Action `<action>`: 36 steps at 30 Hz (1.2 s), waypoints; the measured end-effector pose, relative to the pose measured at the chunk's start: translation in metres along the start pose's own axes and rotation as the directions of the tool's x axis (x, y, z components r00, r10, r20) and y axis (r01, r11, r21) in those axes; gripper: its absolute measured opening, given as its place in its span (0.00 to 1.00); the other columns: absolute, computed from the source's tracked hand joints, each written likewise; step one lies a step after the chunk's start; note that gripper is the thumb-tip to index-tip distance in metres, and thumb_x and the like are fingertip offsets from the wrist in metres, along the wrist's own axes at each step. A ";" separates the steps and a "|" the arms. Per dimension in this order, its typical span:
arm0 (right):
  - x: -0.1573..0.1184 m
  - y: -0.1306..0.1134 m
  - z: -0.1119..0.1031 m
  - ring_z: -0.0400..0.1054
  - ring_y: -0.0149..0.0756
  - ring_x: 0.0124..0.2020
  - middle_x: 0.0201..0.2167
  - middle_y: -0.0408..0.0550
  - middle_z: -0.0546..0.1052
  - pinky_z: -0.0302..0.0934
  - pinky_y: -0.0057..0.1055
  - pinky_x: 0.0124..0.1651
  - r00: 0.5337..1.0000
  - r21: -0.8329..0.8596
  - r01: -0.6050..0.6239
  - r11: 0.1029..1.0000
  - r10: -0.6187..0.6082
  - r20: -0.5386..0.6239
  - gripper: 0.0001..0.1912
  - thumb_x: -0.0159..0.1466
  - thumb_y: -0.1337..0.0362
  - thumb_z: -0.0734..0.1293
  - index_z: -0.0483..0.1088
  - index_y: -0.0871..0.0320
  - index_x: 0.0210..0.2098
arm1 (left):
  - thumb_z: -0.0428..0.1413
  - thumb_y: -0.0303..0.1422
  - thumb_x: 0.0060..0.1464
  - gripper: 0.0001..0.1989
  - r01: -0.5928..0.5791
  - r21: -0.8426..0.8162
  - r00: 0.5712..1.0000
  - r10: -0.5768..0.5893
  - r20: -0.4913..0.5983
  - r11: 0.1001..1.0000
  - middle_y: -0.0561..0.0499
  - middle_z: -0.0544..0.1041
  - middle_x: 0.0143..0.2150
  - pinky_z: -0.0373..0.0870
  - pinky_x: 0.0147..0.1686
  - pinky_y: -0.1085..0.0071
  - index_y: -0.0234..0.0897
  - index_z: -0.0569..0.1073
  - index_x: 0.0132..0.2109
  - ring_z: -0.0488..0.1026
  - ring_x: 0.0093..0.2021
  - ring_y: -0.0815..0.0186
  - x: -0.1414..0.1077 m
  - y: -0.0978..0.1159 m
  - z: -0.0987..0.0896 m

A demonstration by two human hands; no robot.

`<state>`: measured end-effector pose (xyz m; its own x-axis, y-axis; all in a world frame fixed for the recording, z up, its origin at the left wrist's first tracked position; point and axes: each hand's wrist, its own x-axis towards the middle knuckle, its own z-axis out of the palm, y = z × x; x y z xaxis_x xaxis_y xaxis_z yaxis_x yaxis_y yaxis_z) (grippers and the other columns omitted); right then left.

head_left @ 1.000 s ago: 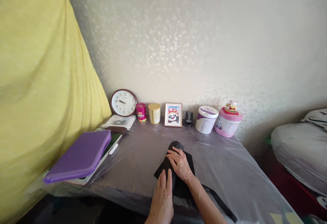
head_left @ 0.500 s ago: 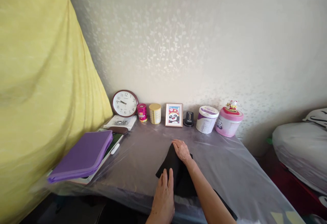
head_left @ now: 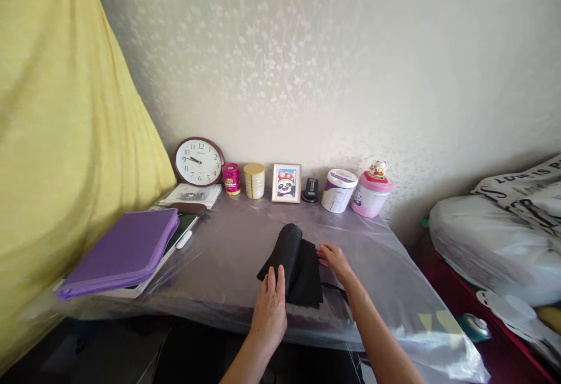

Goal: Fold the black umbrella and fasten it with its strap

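Observation:
A piece of black cloth (head_left: 308, 276) lies near the front of the table, its left part folded over into a loose roll and its right part flat. My left hand (head_left: 270, 305) rests on the near left of the roll with fingers stretched out; its thumb is hidden. At the right edge of the cloth is my right hand (head_left: 333, 260), its fingers extended and the tips touching or just beside that edge. A thin black strap (head_left: 335, 288) shows by the right forearm, partly covered by it.
The table (head_left: 219, 267) has a plastic cover. A purple folder (head_left: 120, 252) lies at left with a white pen-like item (head_left: 184, 239). Along the wall stand a clock (head_left: 199, 162), a pink can (head_left: 231, 179), a picture frame (head_left: 286, 183) and tubs (head_left: 339, 191). Bagged bedding (head_left: 486, 249) sits right.
My right hand has left the top of the folded cloth and moved down and right to its edge. The left hand stays on the roll. The view has shifted slightly right.

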<state>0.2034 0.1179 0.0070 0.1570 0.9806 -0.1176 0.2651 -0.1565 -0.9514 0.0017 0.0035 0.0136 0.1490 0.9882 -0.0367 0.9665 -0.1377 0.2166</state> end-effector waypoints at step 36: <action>-0.015 -0.040 0.069 0.68 0.31 0.24 0.29 0.46 0.74 0.60 0.22 0.19 0.998 -0.171 0.063 0.983 -0.058 0.032 0.22 0.56 0.63 0.64 0.65 0.62 0.49 | 0.44 0.13 0.41 0.43 0.021 -0.025 0.999 -0.020 0.049 0.999 0.37 0.44 0.66 0.55 0.56 0.66 0.30 0.39 0.64 0.50 0.63 0.56 -0.001 0.002 -0.008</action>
<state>0.1244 0.1177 0.0272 0.1105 0.9913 -0.0709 0.4334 -0.1122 -0.8942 0.0018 0.0029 0.0218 0.1402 0.9861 -0.0891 0.9640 -0.1154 0.2397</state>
